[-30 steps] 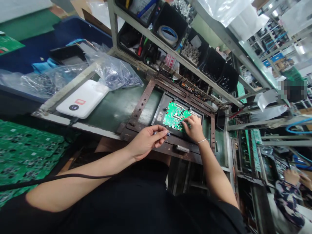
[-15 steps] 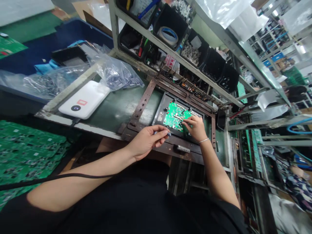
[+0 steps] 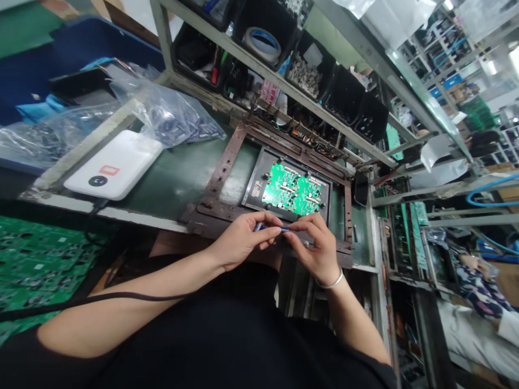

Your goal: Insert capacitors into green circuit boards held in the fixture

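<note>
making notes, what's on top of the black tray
A green circuit board bearing small components lies on the black tray; anything directly beneath the board is covered and can't be seen.

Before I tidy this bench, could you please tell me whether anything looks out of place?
Yes, slightly: the clear plastic bag lies draped over the pale side rail beside the white device, which looks untidy. I see no obvious spill.

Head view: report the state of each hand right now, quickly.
Left hand: closed, holding at least one small blue cylindrical component.
Right hand: fingers curled in at the component's end; whether they grip it cannot be told.
</note>
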A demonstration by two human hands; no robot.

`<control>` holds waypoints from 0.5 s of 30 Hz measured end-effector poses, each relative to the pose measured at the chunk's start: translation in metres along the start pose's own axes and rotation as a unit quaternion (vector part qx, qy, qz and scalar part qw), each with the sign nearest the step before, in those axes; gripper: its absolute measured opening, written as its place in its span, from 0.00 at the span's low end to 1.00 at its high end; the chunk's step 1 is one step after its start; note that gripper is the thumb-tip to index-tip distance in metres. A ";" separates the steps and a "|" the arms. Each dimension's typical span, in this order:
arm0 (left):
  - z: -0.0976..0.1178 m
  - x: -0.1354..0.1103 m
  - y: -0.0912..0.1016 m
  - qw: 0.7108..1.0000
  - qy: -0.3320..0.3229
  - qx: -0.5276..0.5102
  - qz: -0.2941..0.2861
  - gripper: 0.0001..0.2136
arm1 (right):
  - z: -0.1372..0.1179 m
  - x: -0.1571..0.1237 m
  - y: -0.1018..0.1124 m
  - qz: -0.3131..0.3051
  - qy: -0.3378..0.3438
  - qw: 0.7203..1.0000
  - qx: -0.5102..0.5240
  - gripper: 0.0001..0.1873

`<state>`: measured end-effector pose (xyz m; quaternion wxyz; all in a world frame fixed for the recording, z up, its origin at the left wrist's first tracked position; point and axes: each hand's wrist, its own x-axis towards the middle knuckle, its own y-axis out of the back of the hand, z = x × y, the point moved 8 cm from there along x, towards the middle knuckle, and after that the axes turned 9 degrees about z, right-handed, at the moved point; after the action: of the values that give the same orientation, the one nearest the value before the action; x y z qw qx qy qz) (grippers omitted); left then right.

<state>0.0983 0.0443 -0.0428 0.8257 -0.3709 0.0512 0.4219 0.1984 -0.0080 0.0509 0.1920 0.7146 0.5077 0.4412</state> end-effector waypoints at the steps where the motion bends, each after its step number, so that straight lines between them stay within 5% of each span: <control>1: -0.003 0.000 -0.002 1.000 0.002 0.011 -0.003 0.12 | 0.005 -0.002 0.002 -0.002 -0.007 1.000 0.003 0.05; 4: -0.007 -0.002 -0.007 1.000 0.015 0.022 -0.003 0.09 | 0.039 -0.003 0.018 0.026 -0.033 0.999 -0.017 0.05; 8: -0.010 -0.006 -0.011 0.998 0.052 -0.014 -0.010 0.08 | 0.114 -0.004 0.052 0.125 -0.071 0.975 -0.170 0.10; 11: -0.010 -0.007 -0.013 0.997 0.062 -0.029 -0.022 0.06 | 0.157 -0.009 0.054 0.119 -0.089 0.954 -0.260 0.14; 15: -0.010 -0.005 -0.016 0.997 0.058 -0.033 -0.036 0.07 | 0.176 -0.013 0.045 0.105 -0.094 0.946 -0.292 0.17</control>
<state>0.1087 0.0288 -0.0390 0.8235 -0.4234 0.0717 0.3708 0.3674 -0.0079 -0.0164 0.3915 0.7146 0.2589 0.5187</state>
